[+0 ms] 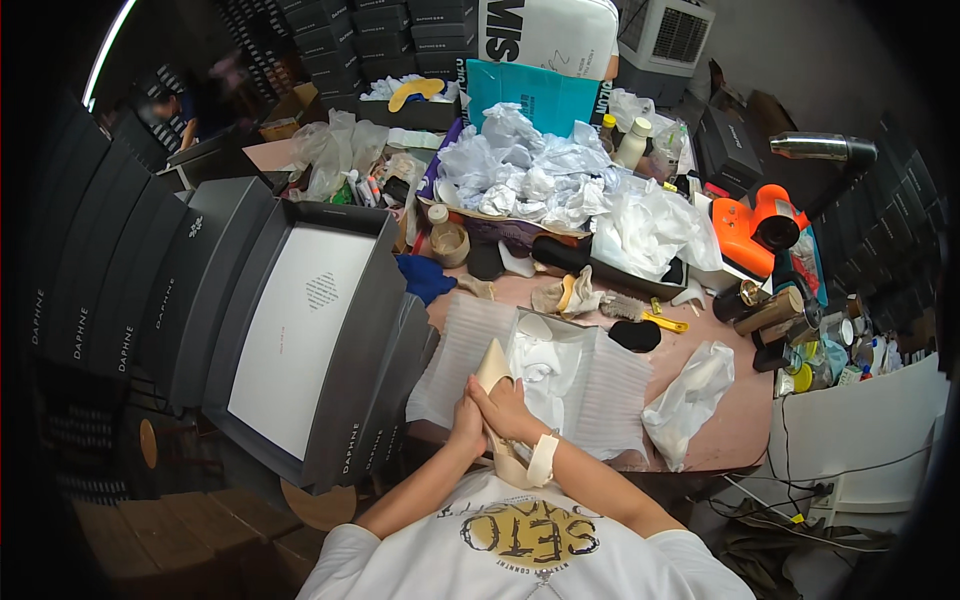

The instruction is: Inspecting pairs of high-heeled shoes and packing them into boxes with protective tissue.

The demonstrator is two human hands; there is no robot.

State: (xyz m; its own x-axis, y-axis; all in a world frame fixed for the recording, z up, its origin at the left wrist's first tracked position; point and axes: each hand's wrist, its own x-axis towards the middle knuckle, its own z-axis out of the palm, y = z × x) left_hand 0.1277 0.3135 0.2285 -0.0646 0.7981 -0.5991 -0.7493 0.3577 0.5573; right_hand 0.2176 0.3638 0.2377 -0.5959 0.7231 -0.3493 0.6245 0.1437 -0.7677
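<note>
I see the left hand (466, 418) and the right hand (507, 411) wrapped around a pale beige, pointed-toe shoe (493, 363), near an open white box (579, 378); finger placement is hard to judge. Dark-grey cardboard boxes (207, 290) hem in my left, crumpled white paper (530, 165) crowds the back, and a translucent plastic bag (690, 405) lies rightward on the pink counter (747, 420).

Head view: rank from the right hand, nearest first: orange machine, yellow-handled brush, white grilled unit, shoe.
From the right hand:
1. Shoe: touching, held between both hands.
2. Yellow-handled brush: on the table, ahead and to the right.
3. Orange machine: farther ahead, right side of the table.
4. White grilled unit: background, beyond the table.
</note>
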